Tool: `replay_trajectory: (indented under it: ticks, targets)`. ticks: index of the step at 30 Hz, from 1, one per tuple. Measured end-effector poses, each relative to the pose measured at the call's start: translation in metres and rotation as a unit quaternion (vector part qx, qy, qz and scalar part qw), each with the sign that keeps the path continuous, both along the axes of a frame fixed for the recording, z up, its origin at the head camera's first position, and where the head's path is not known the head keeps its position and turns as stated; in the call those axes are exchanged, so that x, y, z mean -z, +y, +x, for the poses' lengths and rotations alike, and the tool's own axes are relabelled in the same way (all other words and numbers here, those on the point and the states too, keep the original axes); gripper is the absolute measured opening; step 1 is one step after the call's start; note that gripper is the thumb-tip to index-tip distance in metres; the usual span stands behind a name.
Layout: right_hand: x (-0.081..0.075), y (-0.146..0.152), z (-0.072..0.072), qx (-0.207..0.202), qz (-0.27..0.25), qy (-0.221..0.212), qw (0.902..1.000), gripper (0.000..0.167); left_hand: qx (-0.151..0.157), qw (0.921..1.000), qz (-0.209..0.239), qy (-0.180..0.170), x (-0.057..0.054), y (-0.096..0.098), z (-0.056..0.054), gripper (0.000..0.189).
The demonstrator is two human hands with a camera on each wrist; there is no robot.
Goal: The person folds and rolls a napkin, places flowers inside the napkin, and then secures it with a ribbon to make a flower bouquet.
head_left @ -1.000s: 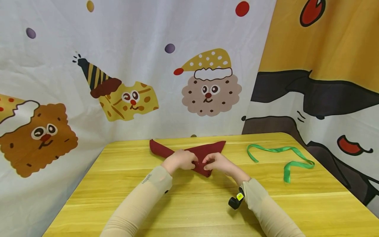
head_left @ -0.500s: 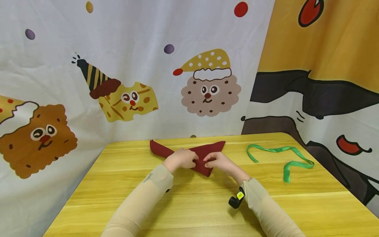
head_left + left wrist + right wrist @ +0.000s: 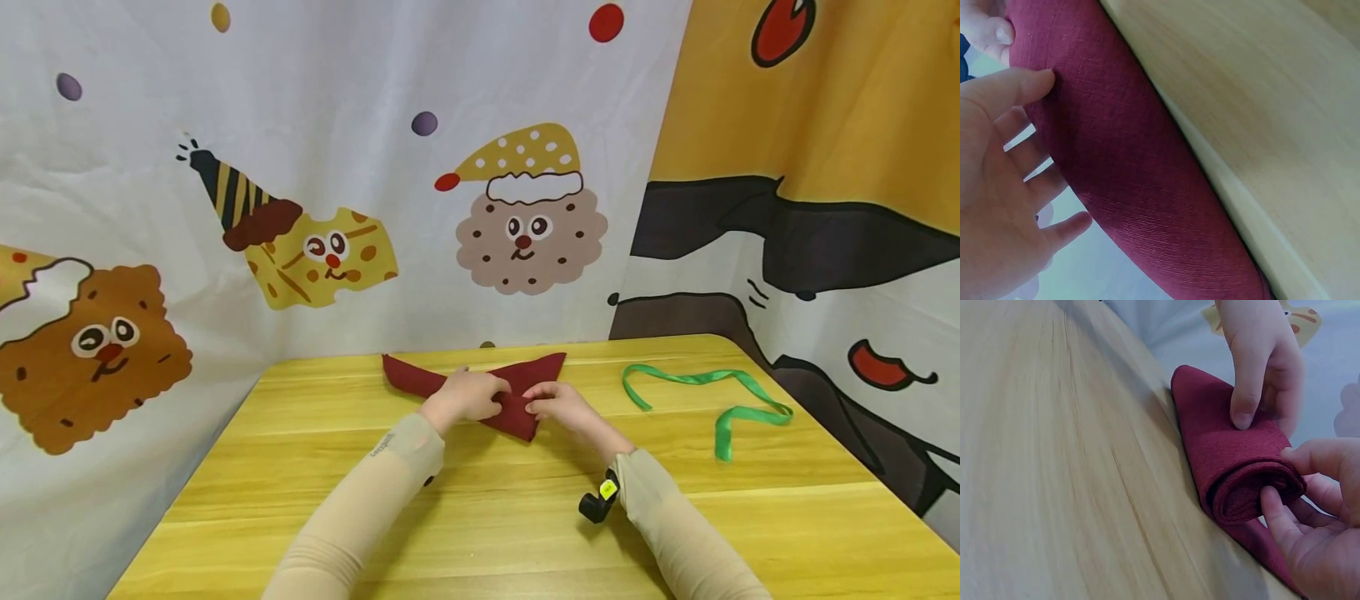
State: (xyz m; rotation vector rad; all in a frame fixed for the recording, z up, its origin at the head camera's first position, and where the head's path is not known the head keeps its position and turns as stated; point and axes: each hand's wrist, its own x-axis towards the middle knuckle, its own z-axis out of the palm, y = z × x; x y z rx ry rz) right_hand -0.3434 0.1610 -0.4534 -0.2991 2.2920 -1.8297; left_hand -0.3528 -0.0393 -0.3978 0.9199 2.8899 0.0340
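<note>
A dark red cloth napkin, partly rolled up, lies toward the far side of the table, with two pointed ends spread behind. My left hand grips the roll from the left; its thumb lies on the near face and the other fingers reach behind. At the roll's right end, my right hand pinches the cloth. The right wrist view shows the spiral layers of the rolled end, one right fingertip at its opening and another on its upper edge.
A green ribbon lies in a loose curve on the wooden table, right of the hands. Behind the far edge hangs a white curtain with cartoon prints.
My left hand has shifted slightly right and up over the roll, its fingers spreading a little more. The right hand stays at the roll's right end. The view has shifted slightly.
</note>
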Motion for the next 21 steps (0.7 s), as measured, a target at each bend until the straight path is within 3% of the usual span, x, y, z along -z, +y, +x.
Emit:
replay_trajectory:
  ticks: [5,8,15,21]
  targets:
    - [0.004,0.001,-0.003,0.021,-0.025,-0.015,0.9994,0.019,0.007,0.9988,-0.002,0.049,0.003,0.000,0.003,0.039]
    - [0.005,0.001,-0.004,0.030,-0.035,-0.020,0.9987,0.019,0.017,0.9983,-0.005,0.056,0.003,0.000,0.008,0.044]
    - [0.010,0.005,-0.006,0.050,-0.061,-0.018,0.9967,0.021,0.040,0.9990,-0.018,0.004,0.005,-0.004,0.020,0.061]
    - [0.015,0.006,-0.008,0.055,-0.073,-0.014,0.9957,0.023,0.040,0.9981,-0.024,-0.040,0.009,-0.008,0.027,0.067]
